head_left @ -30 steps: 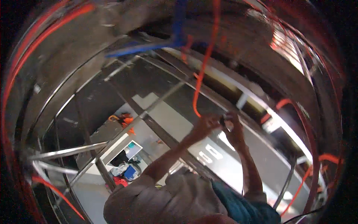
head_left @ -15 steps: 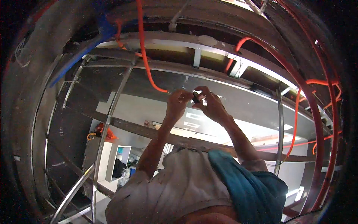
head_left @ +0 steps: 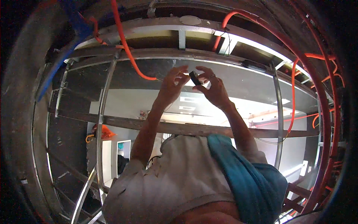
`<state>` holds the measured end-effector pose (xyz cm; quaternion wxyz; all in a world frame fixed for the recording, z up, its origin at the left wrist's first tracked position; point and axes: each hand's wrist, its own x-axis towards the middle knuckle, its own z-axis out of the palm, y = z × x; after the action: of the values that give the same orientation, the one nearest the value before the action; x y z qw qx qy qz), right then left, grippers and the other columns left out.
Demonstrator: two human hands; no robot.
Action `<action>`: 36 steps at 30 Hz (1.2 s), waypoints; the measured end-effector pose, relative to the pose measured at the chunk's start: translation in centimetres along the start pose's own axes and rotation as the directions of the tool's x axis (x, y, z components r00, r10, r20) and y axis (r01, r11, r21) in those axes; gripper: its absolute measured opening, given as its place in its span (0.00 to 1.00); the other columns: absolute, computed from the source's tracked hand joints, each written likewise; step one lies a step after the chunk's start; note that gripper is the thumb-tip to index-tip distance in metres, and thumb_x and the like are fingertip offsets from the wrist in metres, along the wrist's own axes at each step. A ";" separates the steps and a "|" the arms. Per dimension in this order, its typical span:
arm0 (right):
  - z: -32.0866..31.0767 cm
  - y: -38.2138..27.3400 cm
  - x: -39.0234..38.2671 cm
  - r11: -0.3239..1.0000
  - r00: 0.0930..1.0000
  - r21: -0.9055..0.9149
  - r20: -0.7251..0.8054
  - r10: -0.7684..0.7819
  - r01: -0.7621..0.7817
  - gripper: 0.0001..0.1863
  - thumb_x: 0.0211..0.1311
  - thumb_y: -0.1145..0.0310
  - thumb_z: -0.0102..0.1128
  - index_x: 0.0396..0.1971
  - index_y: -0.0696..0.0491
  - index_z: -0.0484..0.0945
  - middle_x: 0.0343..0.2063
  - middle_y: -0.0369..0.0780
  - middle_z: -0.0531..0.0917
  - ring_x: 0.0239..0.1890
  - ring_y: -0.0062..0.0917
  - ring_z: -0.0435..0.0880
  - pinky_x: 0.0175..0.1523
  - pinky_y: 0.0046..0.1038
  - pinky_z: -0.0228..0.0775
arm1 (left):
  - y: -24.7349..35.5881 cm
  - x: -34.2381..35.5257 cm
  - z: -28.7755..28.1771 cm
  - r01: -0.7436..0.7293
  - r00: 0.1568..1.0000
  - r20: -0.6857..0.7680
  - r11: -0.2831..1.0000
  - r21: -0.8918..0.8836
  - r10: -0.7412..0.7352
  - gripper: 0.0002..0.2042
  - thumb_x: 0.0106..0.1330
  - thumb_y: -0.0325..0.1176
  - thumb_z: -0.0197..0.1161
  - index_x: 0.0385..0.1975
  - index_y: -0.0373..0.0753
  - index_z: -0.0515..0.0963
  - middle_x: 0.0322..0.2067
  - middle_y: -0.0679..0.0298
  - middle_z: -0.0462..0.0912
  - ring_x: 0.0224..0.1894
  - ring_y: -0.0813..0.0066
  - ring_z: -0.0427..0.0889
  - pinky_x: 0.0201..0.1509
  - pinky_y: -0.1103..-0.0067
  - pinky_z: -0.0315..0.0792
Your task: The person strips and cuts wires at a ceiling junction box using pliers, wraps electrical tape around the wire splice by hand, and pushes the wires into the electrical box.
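My right hand (head_left: 215, 86) is raised in front of me and grips a small black roll, which looks like electrical tape (head_left: 194, 78), between thumb and fingers. Just left of the roll, my left hand (head_left: 172, 85) is held up with its fingers curled. What sits between those fingertips is too small to make out. An orange conduit (head_left: 135, 67) comes down from above and ends beside my left hand, with a short thin wire at its tip close to the back of that hand.
Metal ceiling framing surrounds me, with a long crossbar (head_left: 186, 129) below my hands and an upright strut (head_left: 107, 89) at left. Another orange conduit (head_left: 257, 19) loops down the right side. A blue bar (head_left: 59, 69) slants at far left. An orange bag (head_left: 106, 131) lies below.
My hands have drawn slightly apart, and the black roll now shows more fully in my right hand. The whole view has shifted, so the framing and conduits appear further left and higher.
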<state>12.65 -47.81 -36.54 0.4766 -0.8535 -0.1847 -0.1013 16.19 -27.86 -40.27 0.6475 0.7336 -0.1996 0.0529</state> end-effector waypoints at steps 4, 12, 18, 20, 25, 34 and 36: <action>0.0 -0.2 -0.1 0.997 0.998 -0.039 -0.029 -0.063 0.062 0.35 0.53 0.67 0.75 0.60 0.46 0.69 0.44 0.43 0.86 0.45 0.35 0.85 0.46 0.35 0.76 | 1.4 0.5 0.4 0.040 0.996 0.075 0.999 0.010 -0.041 0.14 0.65 0.26 0.67 0.50 0.38 0.80 0.50 0.59 0.79 0.50 0.70 0.81 0.47 0.74 0.78; 0.9 0.9 0.1 1.000 1.000 0.009 -0.022 -0.022 0.023 0.29 0.54 0.72 0.73 0.57 0.49 0.74 0.43 0.39 0.86 0.42 0.30 0.85 0.44 0.31 0.75 | 0.6 -1.2 2.3 -0.222 0.949 -0.138 0.914 0.338 0.282 0.13 0.60 0.23 0.69 0.44 0.40 0.83 0.46 0.57 0.81 0.47 0.62 0.82 0.49 0.70 0.78; 1.0 0.7 0.5 0.995 1.000 0.097 0.017 -0.021 0.019 0.19 0.57 0.74 0.69 0.50 0.53 0.80 0.43 0.45 0.86 0.44 0.38 0.86 0.49 0.35 0.78 | 0.8 -2.4 3.2 -0.250 0.923 -0.184 0.889 0.384 0.339 0.09 0.63 0.25 0.66 0.43 0.39 0.82 0.46 0.57 0.81 0.49 0.59 0.80 0.53 0.67 0.75; 1.2 1.1 0.6 0.994 0.999 0.101 0.016 -0.032 0.030 0.19 0.57 0.75 0.68 0.50 0.53 0.80 0.43 0.46 0.86 0.43 0.38 0.86 0.49 0.35 0.79 | 0.9 -2.4 3.0 -0.222 0.933 -0.180 0.894 0.390 0.310 0.09 0.63 0.25 0.66 0.43 0.39 0.82 0.45 0.57 0.81 0.49 0.59 0.80 0.53 0.67 0.75; 1.4 1.0 1.1 0.988 0.999 0.152 0.018 -0.036 0.033 0.23 0.55 0.74 0.72 0.52 0.51 0.80 0.43 0.40 0.87 0.40 0.25 0.85 0.41 0.28 0.77 | 0.4 -1.1 1.6 -0.240 0.944 -0.117 0.885 0.399 0.309 0.09 0.61 0.22 0.65 0.41 0.39 0.80 0.41 0.56 0.81 0.46 0.58 0.81 0.49 0.69 0.76; 2.2 1.6 1.0 0.989 0.997 0.133 0.042 -0.069 0.063 0.27 0.59 0.64 0.70 0.59 0.47 0.75 0.48 0.41 0.85 0.47 0.34 0.84 0.51 0.37 0.75 | -0.1 0.4 -0.3 -0.184 0.969 -0.070 0.886 0.425 0.235 0.02 0.67 0.24 0.60 0.36 0.35 0.77 0.34 0.54 0.82 0.37 0.57 0.82 0.42 0.70 0.75; 1.6 0.7 0.8 0.990 0.997 0.130 0.062 -0.056 0.048 0.27 0.59 0.67 0.70 0.59 0.48 0.74 0.45 0.42 0.86 0.47 0.32 0.85 0.54 0.36 0.74 | 1.0 0.4 -0.9 -0.068 0.987 -0.118 0.943 0.326 0.112 0.02 0.68 0.25 0.59 0.36 0.34 0.77 0.33 0.54 0.82 0.36 0.57 0.83 0.42 0.70 0.75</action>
<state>13.66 -46.64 -37.64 0.5214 -0.8188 -0.2286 -0.0738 16.40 -27.14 -39.06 0.5283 0.8140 -0.1774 0.1635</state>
